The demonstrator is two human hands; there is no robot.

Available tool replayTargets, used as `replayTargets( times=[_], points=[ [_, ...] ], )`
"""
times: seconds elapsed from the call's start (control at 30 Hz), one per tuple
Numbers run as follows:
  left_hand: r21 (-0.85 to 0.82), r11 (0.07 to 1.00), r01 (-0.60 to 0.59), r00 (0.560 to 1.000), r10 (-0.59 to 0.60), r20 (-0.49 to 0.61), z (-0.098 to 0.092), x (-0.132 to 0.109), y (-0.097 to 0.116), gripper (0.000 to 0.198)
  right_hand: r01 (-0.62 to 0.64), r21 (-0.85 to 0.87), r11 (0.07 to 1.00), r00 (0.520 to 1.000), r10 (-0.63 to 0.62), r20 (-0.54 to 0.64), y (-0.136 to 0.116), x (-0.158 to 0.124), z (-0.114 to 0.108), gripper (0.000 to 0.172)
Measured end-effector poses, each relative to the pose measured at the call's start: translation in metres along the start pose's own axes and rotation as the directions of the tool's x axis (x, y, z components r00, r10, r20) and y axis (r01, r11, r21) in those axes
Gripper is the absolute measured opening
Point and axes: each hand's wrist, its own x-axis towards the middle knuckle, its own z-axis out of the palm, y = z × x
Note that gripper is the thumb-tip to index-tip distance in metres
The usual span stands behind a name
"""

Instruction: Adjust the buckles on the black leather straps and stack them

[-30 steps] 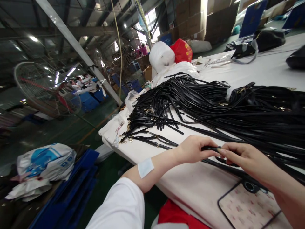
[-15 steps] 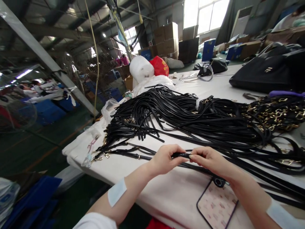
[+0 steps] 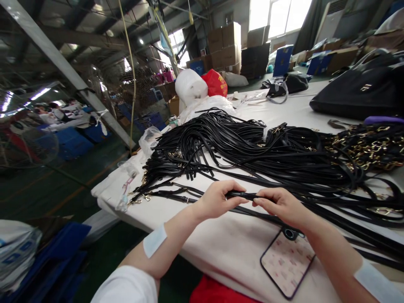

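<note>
Between my two hands runs a black strap [image 3: 249, 196], held just above the table's front part. My left hand [image 3: 217, 198] pinches it with thumb and fingers. A short way to the right, my right hand [image 3: 279, 204] is closed on the same strap. Behind both hands spreads a large heap of black straps [image 3: 221, 143]. Gold clasps [image 3: 147, 197] show at the left ends of several straps lying on the white table [image 3: 176, 221]. Below my right hand lies a phone in a patterned case [image 3: 287, 263], partly under a strap.
At the right sit a pile of gold-coloured hardware [image 3: 375, 145] and a black handbag [image 3: 356, 92]. A white roll [image 3: 191, 86] and a red bag [image 3: 215, 83] stand beyond the heap. Clear plastic [image 3: 126, 189] rests near the table's left corner. A slanted metal pole [image 3: 72, 80] rises at left.
Both hands sit slightly higher in the view, with a little more of the strap showing between them. The camera view has shifted a little, moving the scene rightward.
</note>
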Motion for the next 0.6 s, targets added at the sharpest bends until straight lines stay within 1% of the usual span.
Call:
replayTargets(
  times=[0.07,0.17,0.3,0.43,0.5,0.6],
  points=[
    [0.011,0.999,-0.035,0.999,0.035,0.029,-0.003,0.000,0.001,0.023,0.010,-0.001,1.000,1.000,-0.010,0.001,-0.004,-0.002,-0.002,0.039],
    [0.037,0.996,-0.079,0.996,0.077,0.051,0.000,0.000,0.002,0.020,0.016,0.010,1.000,0.999,-0.017,0.029,-0.007,-0.003,-0.004,0.040],
    [0.110,0.988,-0.110,0.993,0.104,0.063,0.013,0.000,0.000,0.018,-0.015,-0.010,1.000,0.999,0.015,0.043,-0.005,-0.002,-0.002,0.040],
    [0.186,0.972,-0.141,0.988,0.126,0.089,0.024,-0.001,-0.005,0.021,0.027,-0.040,0.999,0.998,-0.025,0.064,-0.002,-0.001,0.004,0.041],
    [0.187,0.974,-0.131,0.988,0.113,0.100,0.022,-0.001,-0.006,0.021,0.013,-0.004,1.000,0.997,-0.013,0.075,-0.001,-0.001,0.005,0.046],
    [0.171,0.978,-0.118,0.989,0.101,0.103,0.011,-0.001,-0.004,0.025,-0.062,0.110,0.992,0.990,0.047,0.133,0.003,-0.002,0.003,0.056]
  ],
)
